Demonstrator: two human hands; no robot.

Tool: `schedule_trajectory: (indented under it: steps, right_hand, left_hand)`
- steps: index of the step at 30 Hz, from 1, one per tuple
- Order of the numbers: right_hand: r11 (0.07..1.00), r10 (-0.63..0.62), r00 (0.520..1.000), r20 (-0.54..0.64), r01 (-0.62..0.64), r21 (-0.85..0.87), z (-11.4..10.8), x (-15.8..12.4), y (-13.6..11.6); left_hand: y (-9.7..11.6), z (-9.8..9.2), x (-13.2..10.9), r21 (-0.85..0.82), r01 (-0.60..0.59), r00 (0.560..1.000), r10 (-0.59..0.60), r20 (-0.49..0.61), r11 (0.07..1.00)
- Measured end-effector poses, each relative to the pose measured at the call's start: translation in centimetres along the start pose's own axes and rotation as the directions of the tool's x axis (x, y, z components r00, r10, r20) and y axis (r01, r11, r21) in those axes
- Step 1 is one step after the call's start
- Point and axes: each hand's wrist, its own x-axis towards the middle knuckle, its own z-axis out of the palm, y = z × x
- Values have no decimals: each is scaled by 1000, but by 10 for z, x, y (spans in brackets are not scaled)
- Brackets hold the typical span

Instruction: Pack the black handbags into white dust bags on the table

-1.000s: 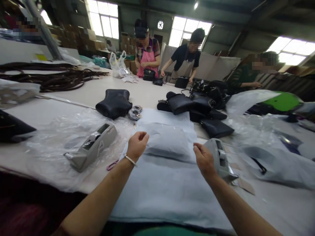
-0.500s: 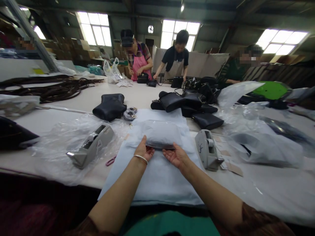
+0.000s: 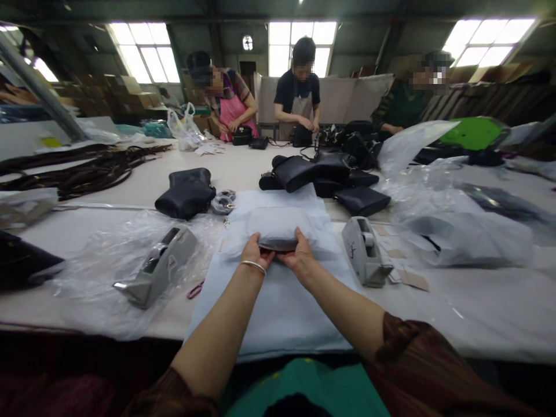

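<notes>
A handbag wrapped in white sheet (image 3: 280, 225) lies in front of me, its dark underside showing along the near edge. My left hand (image 3: 258, 251) grips its near left corner, thumb on top and fingers tucked beneath. At the near right corner, my right hand (image 3: 297, 253) holds it the same way. Some fingertips are hidden under the bag. Beneath it spreads a stack of pale blue-white sheets (image 3: 299, 315). Beside the sheets stand a grey tape dispenser (image 3: 163, 263) on the left and another tape dispenser (image 3: 365, 255) on the right.
Black handbags (image 3: 310, 174) are piled beyond the sheets, and another black bag (image 3: 186, 192) lies left beside a coiled strap (image 3: 223, 201). Clear plastic bags (image 3: 99, 278) cover the left side; more plastic (image 3: 473, 237) lies right. Co-workers (image 3: 297, 95) handle bags across the table.
Both hands have closed in on the wrapped bag's near edge, the right thumb moving up onto its top. The whole view has shifted slightly.
</notes>
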Motion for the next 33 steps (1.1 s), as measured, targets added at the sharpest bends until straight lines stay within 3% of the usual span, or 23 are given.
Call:
schedule_trajectory:
  steps: [9, 12, 15, 18, 21, 24, 27, 30, 33]
  right_hand:
    - [977, -113, 994, -17, 114, 180, 9, 13, 5]
    - [977, -130, 988, 79, 114, 182, 17, 9, -8]
    - [977, -131, 974, 183, 96, 190, 27, -8, -35]
    - [965, -201, 951, 236, 151, 215, 33, -28, -80]
    - [940, -310, 924, 223, 262, 218, 27, -47, -139]
    - [900, -422, 889, 178, 386, 203, 7, -70, -204]
    - [830, -549, 827, 121, 523, 194, -31, -96, -267]
    - [775, -626, 780, 13, 620, 124, -86, -127, -321]
    - [716, -697, 714, -62, 699, -6, -158, -159, -360]
  left_hand:
    - [-4, -3, -10, 64, -73, 994, 67, 89, 995]
    - [-2, 2, -18, 31, -171, 971, 164, 173, 985]
    - [-2, 12, -45, 2, -288, 907, 272, 320, 958]
    - [-8, 19, -70, 40, -330, 846, 276, 457, 943]
    - [-19, 21, -76, 149, -292, 862, 193, 468, 945]
    - [-31, 18, -66, 220, -291, 888, 177, 425, 931]
    - [-42, 15, -55, 270, -300, 899, 177, 400, 915]
    - [-50, 13, -49, 309, -308, 904, 176, 389, 900]
    - [-57, 12, -46, 320, -310, 911, 184, 369, 895]
